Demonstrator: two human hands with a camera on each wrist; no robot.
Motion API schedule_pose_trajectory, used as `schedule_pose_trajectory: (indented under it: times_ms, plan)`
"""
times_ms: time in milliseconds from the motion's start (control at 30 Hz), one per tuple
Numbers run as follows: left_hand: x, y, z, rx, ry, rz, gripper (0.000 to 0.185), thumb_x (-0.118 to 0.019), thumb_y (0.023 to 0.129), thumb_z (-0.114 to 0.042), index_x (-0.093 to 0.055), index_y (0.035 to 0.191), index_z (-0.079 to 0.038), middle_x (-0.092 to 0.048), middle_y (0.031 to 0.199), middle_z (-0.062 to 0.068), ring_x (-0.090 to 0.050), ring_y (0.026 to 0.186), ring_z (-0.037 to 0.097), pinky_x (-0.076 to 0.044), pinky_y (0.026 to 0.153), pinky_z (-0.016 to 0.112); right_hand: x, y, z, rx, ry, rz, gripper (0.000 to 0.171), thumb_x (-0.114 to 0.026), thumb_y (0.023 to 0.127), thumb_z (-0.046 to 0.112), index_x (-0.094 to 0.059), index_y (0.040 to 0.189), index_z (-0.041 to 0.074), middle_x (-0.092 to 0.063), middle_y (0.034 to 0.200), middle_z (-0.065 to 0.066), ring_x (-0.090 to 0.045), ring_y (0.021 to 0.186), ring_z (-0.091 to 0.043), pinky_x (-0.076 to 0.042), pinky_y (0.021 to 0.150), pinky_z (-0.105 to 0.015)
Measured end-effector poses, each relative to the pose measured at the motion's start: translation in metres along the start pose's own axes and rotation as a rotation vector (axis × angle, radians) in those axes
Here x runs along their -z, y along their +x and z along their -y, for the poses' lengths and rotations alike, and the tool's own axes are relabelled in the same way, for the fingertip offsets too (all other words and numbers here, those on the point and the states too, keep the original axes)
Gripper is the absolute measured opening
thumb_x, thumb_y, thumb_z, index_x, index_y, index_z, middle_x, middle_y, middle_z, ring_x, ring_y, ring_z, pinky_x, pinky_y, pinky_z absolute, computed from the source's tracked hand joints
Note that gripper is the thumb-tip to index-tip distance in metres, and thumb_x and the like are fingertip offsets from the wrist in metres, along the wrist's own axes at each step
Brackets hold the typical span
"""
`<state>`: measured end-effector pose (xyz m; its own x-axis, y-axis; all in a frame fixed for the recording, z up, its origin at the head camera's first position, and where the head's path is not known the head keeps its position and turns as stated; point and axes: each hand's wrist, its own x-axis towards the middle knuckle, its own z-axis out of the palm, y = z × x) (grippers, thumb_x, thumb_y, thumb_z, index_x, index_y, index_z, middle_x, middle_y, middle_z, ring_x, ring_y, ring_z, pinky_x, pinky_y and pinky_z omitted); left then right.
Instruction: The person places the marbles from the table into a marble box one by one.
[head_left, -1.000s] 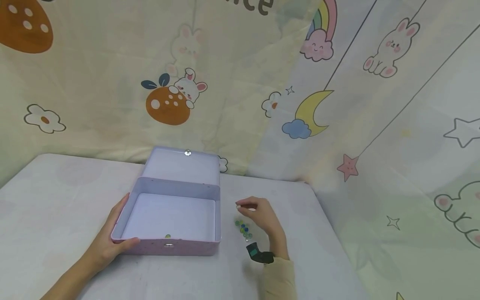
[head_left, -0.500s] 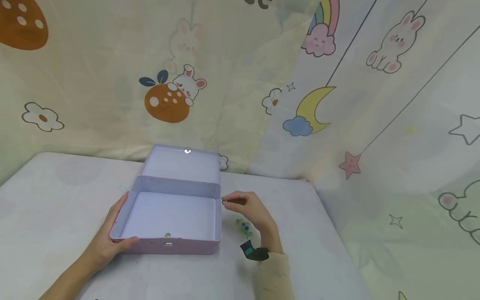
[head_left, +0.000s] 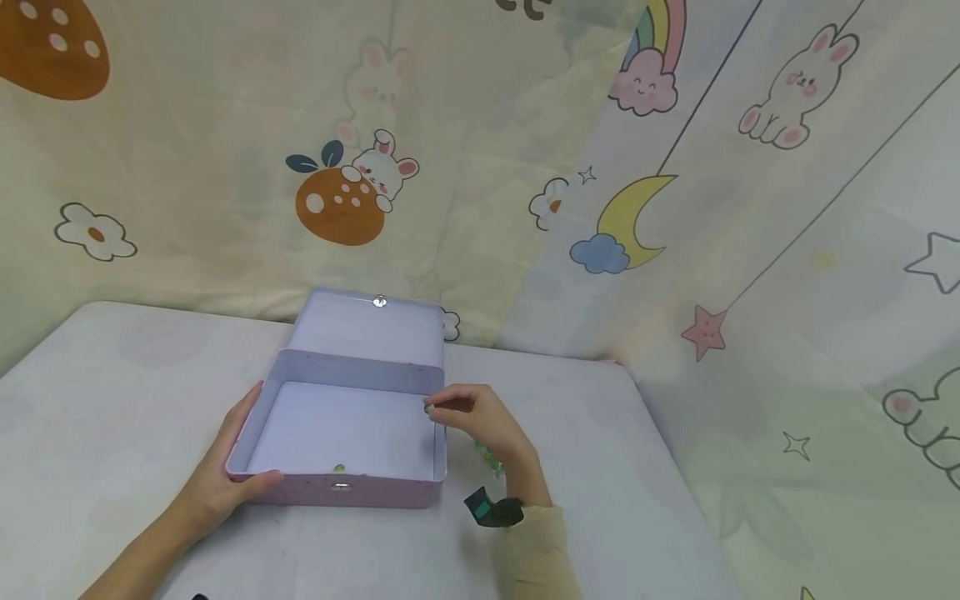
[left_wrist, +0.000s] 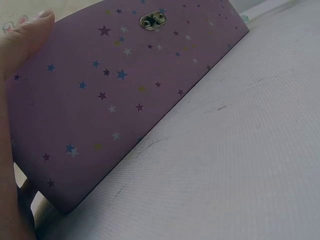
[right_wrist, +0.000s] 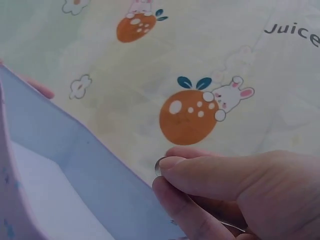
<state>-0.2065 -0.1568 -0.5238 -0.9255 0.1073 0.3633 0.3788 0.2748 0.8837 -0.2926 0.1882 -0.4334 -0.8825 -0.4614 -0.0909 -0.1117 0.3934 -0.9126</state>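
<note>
A pinkish-purple tin box (head_left: 390,492) with a star pattern and a pale inside stands on the table, its lid (head_left: 367,327) folded back. My left hand (head_left: 216,479) grips the box's front left corner, the thumb along the front wall. Over the right rim, my right hand (head_left: 483,421) pinches a small clear glass marble (right_wrist: 159,167) between thumb and fingertips. One greenish marble (head_left: 340,468) lies inside the box by the front wall. Several green marbles (head_left: 491,461) lie on the table right of the box, partly hidden by my right hand and wrist.
A white cloth covers the table (head_left: 622,483). Behind it hangs a printed curtain (head_left: 480,208) with rabbits, fruit and stars. A metal latch (left_wrist: 153,20) sits on the box's front. A black strap (head_left: 495,510) circles my right wrist.
My right hand has moved left with the pinched marble, from above the loose marbles to the box's right rim. The left hand keeps its grip on the box.
</note>
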Motion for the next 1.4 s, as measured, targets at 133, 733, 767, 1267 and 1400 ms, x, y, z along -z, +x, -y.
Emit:
schedule_pose_trajectory:
  times_ms: [133, 733, 767, 1267, 1400]
  plan:
    - [0.000, 0.000, -0.001, -0.002, 0.004, -0.001, 0.107, -0.073, 0.069, -0.004, -0.010, 0.154, -0.019, -0.012, 0.159, 0.001, -0.013, 0.139, -0.005, -0.011, 0.100, 0.009, -0.006, 0.002, 0.003, -0.020, -0.007, -0.008, 0.025, -0.069, 0.087, 0.021, -0.071, 0.108, 0.010, -0.069, 0.107, -0.001, -0.063, 0.096, -0.012, -0.050, 0.088, -0.028]
    - [-0.002, -0.001, -0.004, -0.005, -0.002, -0.010, 0.106, -0.072, 0.069, -0.004, -0.010, 0.154, -0.018, -0.013, 0.158, -0.001, -0.016, 0.137, -0.004, -0.013, 0.098, 0.008, -0.044, 0.007, 0.021, 0.081, -0.358, -0.068, 0.012, -0.069, 0.085, 0.012, -0.075, 0.095, 0.012, -0.068, 0.093, 0.003, -0.064, 0.087, -0.006, -0.051, 0.071, -0.017]
    - [-0.002, -0.001, -0.004, -0.005, -0.001, -0.010, 0.106, -0.071, 0.069, -0.004, -0.010, 0.154, -0.018, -0.013, 0.158, -0.001, -0.016, 0.137, -0.005, -0.012, 0.098, 0.008, -0.047, 0.007, 0.022, 0.092, -0.391, -0.067, 0.012, -0.069, 0.085, 0.011, -0.075, 0.094, 0.011, -0.067, 0.091, 0.003, -0.064, 0.086, -0.006, -0.050, 0.070, -0.016]
    - [-0.003, -0.001, 0.001, 0.001, -0.007, -0.009, 0.106, -0.071, 0.069, -0.005, -0.010, 0.154, -0.019, -0.012, 0.159, 0.000, -0.015, 0.138, -0.004, -0.011, 0.100, 0.010, -0.089, 0.004, 0.036, 0.136, -0.749, 0.033, 0.013, -0.070, 0.084, 0.009, -0.077, 0.093, 0.014, -0.069, 0.088, 0.005, -0.057, 0.074, 0.003, -0.044, 0.064, -0.007]
    - [-0.003, -0.001, -0.001, 0.009, -0.008, -0.008, 0.106, -0.071, 0.069, -0.006, -0.010, 0.154, -0.020, -0.011, 0.159, -0.003, -0.013, 0.138, -0.005, -0.009, 0.103, 0.011, -0.089, 0.005, 0.032, 0.117, -0.730, 0.039, 0.012, -0.070, 0.084, 0.010, -0.077, 0.093, 0.013, -0.070, 0.085, 0.005, -0.056, 0.073, 0.003, -0.044, 0.066, -0.008]
